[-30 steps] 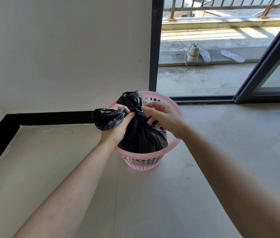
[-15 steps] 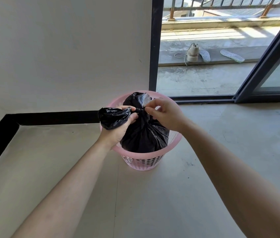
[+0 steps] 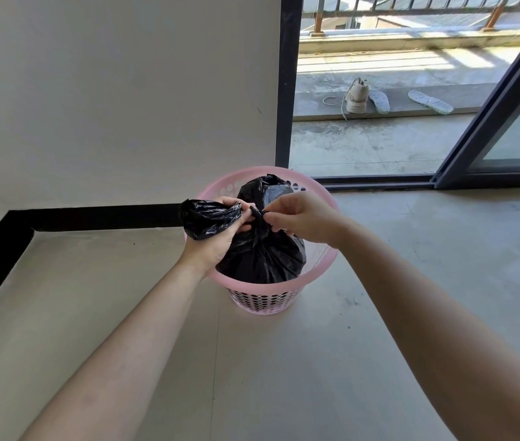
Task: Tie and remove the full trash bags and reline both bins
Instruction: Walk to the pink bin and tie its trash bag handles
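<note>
A full black trash bag sits in a pink perforated bin on the floor near the wall. Its top is gathered into a twisted neck above the bin. My left hand grips one loose flap of the bag, which bulges out to the left. My right hand pinches the twisted neck from the right with fingertips and thumb. Both hands meet over the middle of the bin. Only one bin is in view.
A white wall with a black skirting runs behind the bin. To the right a sliding glass door stands open onto a balcony, where a shoe and two insoles lie. Bare concrete floor stretches toward me.
My right hand has moved left and closed its fingertips on the bag's neck. The left flap has been drawn tighter, and the bag's upper part stands taller behind the hands.
</note>
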### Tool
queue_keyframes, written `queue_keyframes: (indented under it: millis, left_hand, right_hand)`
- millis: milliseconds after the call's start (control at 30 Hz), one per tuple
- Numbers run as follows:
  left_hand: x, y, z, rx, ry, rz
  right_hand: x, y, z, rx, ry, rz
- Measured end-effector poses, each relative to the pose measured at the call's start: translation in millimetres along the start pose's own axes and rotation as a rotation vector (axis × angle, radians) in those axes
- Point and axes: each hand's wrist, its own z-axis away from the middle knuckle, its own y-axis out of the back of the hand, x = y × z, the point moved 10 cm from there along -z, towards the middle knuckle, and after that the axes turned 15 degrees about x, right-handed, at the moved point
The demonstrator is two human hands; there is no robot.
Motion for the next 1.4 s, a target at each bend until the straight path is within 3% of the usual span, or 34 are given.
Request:
queue_keyframes:
  millis: [167, 267, 400, 467, 667, 800, 933, 1067, 1167, 1233, 1400]
  left_hand:
    - [8, 2, -2, -0.004, -0.059, -0.040]
    - [1, 3, 0, 0.044, 0.030, -0.018]
    - [-2, -3, 4, 0.042, 0.186, 0.106]
    - [-3, -5, 8, 0.053, 0.245, 0.165]
    - [-11, 22, -5, 0.271, 0.248, 0.008]
    - [-12, 28, -13, 0.294, 0.235, -0.066]
    - [-10, 30, -10, 0.313, 0.304, -0.150]
    - [6, 21, -11, 0.246, 0.272, -0.393]
    - [13, 18, -17, 0.223, 0.083, -0.847]
    - [0, 17, -15, 0.163, 0.089, -1.041]
    - [-38, -2, -9, 0.014, 0.327, -0.621]
  right_hand:
    - [-32, 17, 4, 0.268, 0.274, 0.212]
    - [-50, 21, 12, 0.358, 0.477, 0.325]
    - [-40, 23, 16, 0.440, 0.543, 0.393]
    - [-35, 26, 17, 0.458, 0.533, 0.401]
    - [-11, 39, 16, 0.454, 0.372, 0.409]
    - [-1, 48, 12, 0.436, 0.251, 0.427]
    - [-7, 47, 10, 0.410, 0.264, 0.442]
    - [-23, 34, 8, 0.383, 0.308, 0.410]
    - [-27, 25, 10, 0.389, 0.295, 0.342]
    - [-20, 25, 7, 0.398, 0.238, 0.244]
    - [4, 30, -3, 0.435, 0.070, 0.090]
